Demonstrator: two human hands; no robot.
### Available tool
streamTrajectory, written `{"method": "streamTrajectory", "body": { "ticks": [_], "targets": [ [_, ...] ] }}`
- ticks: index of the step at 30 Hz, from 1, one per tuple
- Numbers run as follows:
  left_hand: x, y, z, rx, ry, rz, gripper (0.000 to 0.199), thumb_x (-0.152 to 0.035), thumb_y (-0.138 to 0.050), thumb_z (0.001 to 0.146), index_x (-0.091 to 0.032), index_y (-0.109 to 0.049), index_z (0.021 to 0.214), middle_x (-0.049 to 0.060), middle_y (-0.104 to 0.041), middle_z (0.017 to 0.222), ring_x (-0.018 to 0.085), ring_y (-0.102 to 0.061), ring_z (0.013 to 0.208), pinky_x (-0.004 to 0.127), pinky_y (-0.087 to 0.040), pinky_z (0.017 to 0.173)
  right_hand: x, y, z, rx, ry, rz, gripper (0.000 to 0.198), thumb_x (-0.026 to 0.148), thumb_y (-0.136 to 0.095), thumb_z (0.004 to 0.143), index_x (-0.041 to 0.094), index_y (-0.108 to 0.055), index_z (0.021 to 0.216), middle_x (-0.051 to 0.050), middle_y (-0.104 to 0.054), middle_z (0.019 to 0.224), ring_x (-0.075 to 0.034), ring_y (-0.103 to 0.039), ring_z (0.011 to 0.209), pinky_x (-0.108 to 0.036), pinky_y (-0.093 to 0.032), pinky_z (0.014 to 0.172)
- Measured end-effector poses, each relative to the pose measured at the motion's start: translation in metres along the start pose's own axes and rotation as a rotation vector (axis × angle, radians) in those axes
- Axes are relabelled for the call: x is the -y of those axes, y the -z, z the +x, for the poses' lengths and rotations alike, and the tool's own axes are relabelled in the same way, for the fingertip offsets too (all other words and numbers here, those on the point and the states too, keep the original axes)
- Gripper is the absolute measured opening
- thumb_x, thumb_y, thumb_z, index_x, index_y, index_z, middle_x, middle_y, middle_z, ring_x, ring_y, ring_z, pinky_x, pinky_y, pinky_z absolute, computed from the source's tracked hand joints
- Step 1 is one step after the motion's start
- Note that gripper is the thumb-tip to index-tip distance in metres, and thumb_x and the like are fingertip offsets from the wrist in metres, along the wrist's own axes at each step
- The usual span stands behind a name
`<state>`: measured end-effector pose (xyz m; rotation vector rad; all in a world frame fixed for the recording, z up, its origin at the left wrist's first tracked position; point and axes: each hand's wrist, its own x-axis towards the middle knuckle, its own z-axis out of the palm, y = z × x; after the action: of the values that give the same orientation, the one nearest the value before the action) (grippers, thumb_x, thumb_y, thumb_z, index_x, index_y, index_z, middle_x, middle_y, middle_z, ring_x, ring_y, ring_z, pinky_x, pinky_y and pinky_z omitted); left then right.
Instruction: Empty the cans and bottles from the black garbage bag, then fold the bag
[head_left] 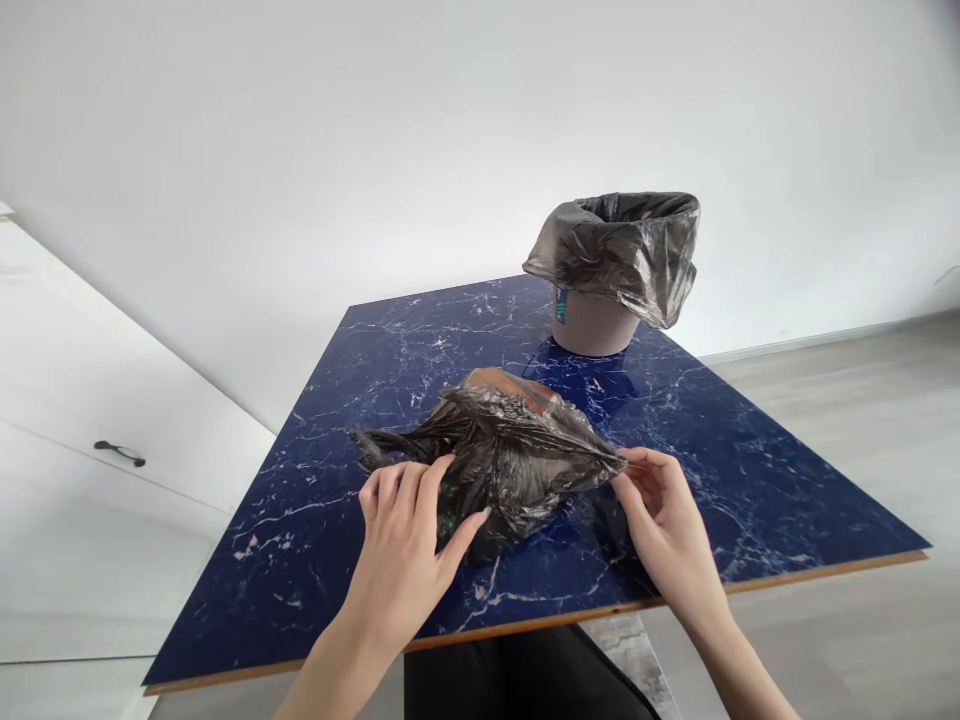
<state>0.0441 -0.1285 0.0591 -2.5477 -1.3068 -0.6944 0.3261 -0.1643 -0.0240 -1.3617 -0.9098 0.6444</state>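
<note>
A black plastic bag (499,470) lies bunched up on the table in front of me. Something brownish-orange (517,388) shows through its far side, but I cannot make out what it is. Between thumb and fingers my right hand (660,510) pinches the bag's pulled-out right corner. My left hand (409,530) rests against the near left side of the bag, with its thumb and fingers apart. Another twisted end of the bag sticks out to the left, beyond those fingers.
A pinkish-grey bin (596,325) lined with a black bag (630,250) stands at the table's back right. The table (300,540) is blue and marble-patterned, with a wooden front edge. White drawers (112,500) with a dark handle are at the left, and a white wall rises behind.
</note>
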Motion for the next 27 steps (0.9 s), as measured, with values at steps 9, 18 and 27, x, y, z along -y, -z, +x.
{"method": "streamTrajectory", "body": {
  "ticks": [9, 18, 27],
  "targets": [
    [-0.032, 0.026, -0.031, -0.06, -0.196, -0.206, 0.01, -0.016, -0.067, 0.103, -0.023, -0.065, 0.097, 0.006, -0.077, 0.106, 0.029, -0.069, 0.117, 0.047, -0.045, 0.106, 0.0, 0.001, -0.001, 0.006, 0.009, -0.011, 0.04, 0.06, -0.07, 0.099, 0.025, -0.063, 0.117, -0.009, -0.074, 0.113, -0.025, -0.072, 0.105, -0.041, -0.059, 0.094],
    [-0.023, 0.037, -0.044, -0.09, -0.334, -0.414, 0.031, -0.036, -0.043, 0.112, -0.023, -0.066, 0.129, 0.009, -0.083, 0.109, 0.031, -0.076, 0.111, 0.052, -0.055, 0.104, -0.001, 0.002, -0.001, 0.046, 0.014, -0.069, 0.041, 0.063, -0.068, 0.099, 0.024, -0.066, 0.113, -0.009, -0.077, 0.109, -0.026, -0.074, 0.101, -0.042, -0.057, 0.093],
    [0.015, 0.031, 0.016, -0.143, 0.115, -0.227, 0.034, -0.014, -0.051, 0.105, -0.027, -0.059, 0.135, 0.01, -0.07, 0.127, 0.03, -0.068, 0.121, 0.048, -0.055, 0.105, 0.0, 0.002, -0.003, 0.046, 0.005, -0.099, 0.042, 0.064, -0.067, 0.098, 0.024, -0.066, 0.11, -0.009, -0.078, 0.105, -0.026, -0.075, 0.098, -0.04, -0.058, 0.09]
  ]
}}
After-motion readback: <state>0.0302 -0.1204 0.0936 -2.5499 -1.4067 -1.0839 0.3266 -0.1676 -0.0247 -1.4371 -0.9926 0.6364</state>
